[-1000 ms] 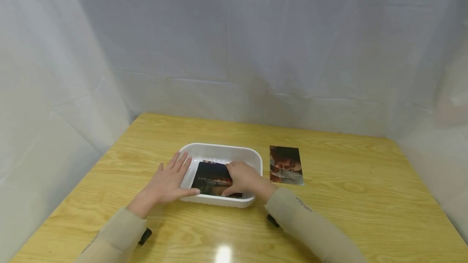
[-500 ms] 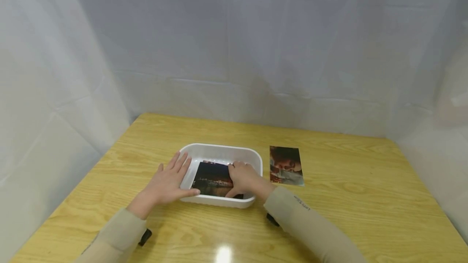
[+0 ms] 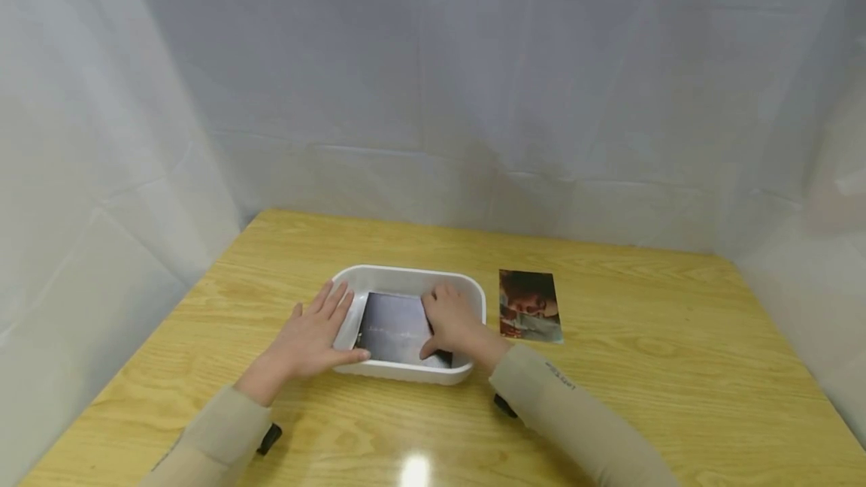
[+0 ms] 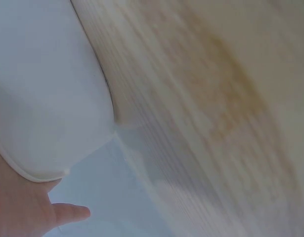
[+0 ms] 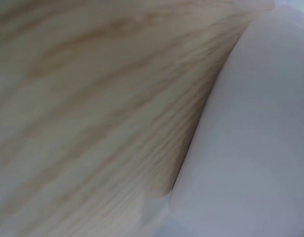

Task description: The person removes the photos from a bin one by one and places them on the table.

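Note:
A white plastic tray stands on the wooden table, with a dark photo print inside that looks greyish from glare. My right hand reaches into the tray and grips the print's right side, thumb toward the near edge and fingers toward the far edge. My left hand rests on the tray's left rim, fingers spread and straight. The left wrist view has part of the left hand against the tray's wall. Only the tray wall and table show in the right wrist view; the right hand is hidden there.
Another photo print, showing a face, lies flat on the table right of the tray. The wooden table extends on both sides. White sheeting hangs behind and at the sides.
The print in the tray has turned from dark to pale grey with glare, and its far edge sits slightly higher in view. The left hand has stayed in place; the right hand has shifted slightly.

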Demonstrator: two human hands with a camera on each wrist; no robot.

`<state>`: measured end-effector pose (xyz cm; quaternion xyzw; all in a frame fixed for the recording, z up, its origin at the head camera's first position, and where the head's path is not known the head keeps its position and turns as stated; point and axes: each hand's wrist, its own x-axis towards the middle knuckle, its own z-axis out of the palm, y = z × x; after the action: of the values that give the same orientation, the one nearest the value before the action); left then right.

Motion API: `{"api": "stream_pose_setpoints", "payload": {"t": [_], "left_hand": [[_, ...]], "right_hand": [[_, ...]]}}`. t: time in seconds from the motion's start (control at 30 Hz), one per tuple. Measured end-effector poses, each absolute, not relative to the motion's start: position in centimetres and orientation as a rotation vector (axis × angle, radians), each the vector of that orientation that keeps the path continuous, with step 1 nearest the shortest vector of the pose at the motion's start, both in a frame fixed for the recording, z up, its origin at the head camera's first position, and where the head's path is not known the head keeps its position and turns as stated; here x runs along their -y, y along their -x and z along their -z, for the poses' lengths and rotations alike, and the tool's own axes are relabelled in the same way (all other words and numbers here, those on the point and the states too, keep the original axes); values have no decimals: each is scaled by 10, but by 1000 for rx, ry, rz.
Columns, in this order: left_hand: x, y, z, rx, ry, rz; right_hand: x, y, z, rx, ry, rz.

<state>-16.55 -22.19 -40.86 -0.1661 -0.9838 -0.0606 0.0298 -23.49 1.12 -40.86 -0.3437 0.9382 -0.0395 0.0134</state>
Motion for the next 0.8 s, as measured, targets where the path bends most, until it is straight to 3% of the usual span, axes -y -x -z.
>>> {"api": "stream_pose_setpoints", "payload": {"t": [0.8], "left_hand": [[221, 164, 408, 3023, 508, 193]], "right_hand": [[-14, 242, 394, -2880, 1092, 404]]}}
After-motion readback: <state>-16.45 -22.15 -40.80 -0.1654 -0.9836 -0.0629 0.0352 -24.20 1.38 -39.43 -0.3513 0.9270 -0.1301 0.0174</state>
